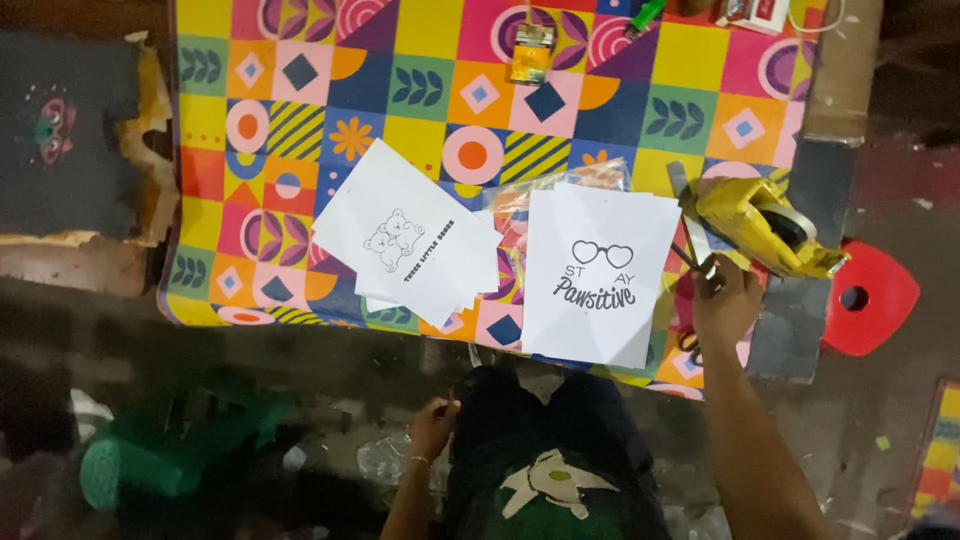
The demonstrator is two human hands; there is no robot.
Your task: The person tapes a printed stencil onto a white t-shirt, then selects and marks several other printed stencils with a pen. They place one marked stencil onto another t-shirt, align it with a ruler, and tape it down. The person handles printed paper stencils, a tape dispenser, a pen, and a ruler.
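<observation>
Dark clothing with a pale patch (553, 480) fills the bottom edge of the view, closest to the lens. Left hand (432, 425) sits low beside it, off the table, fingers curled loosely inward; whether it pinches anything cannot be told from this view.

Right hand (722, 300) is extended over the near right part of the patterned tablecloth (420, 90). Its fingers are drawn together around a thin dark tool (690, 258). The tool's long axis runs diagonally, tip pointing up and to the left of the hand; the tool's kind is too small to tell. Dark looped handles (690, 345) show just under the palm side of the hand.

Just above the right hand, almost touching the fingertips: yellow tape dispenser (765, 225), long axis slanted from upper left to lower right, roll end towards the right. A grey strip (692, 215) lies beside it.

Immediately left of the right hand: white sheet with a heart-glasses print (600, 275), long axis roughly upright, slightly tilted. Further left: a second white sheet with a small bear drawing (405, 232), rotated diagonally, over other sheets.

Beyond the hand, far edge of the cloth: small yellow box (531, 52). Right of the hand, off the table: red stool (868, 298).
</observation>
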